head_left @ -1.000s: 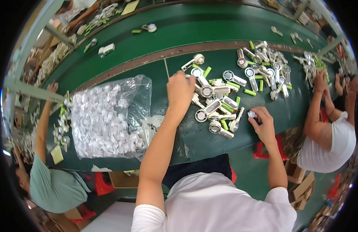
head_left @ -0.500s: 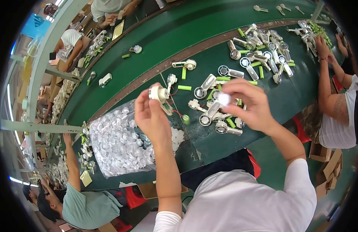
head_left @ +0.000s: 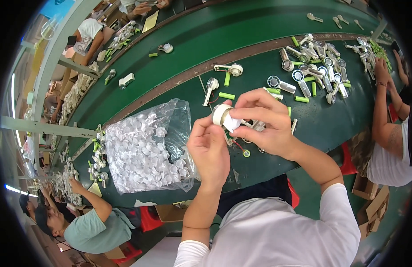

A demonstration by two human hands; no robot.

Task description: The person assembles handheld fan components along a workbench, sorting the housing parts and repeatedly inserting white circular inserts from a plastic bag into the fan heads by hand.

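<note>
My left hand (head_left: 209,151) is closed around a cream handheld fan (head_left: 218,114) by its round head, held up over the green table. My right hand (head_left: 272,127) pinches a small white cupped plastic piece (head_left: 232,124) and presses it against the head's open side. Below my hands, a red wire and a round green battery end (head_left: 246,153) show; the rest of the fan's body is mostly hidden. Left of my left hand lies a clear plastic bag (head_left: 178,118) full of similar white pieces (head_left: 137,153).
Several fans (head_left: 299,76) and green batteries (head_left: 227,95) are heaped at the right. Beyond a brown ledge (head_left: 175,84) runs a green conveyor belt (head_left: 188,49) with a few fans. A co-worker in green (head_left: 92,222) sits left; another in white (head_left: 388,162) sits right.
My hands have come together, the right moving left with the white piece to the fan head and the left moving right. The clear bag's open end is now uncovered.
</note>
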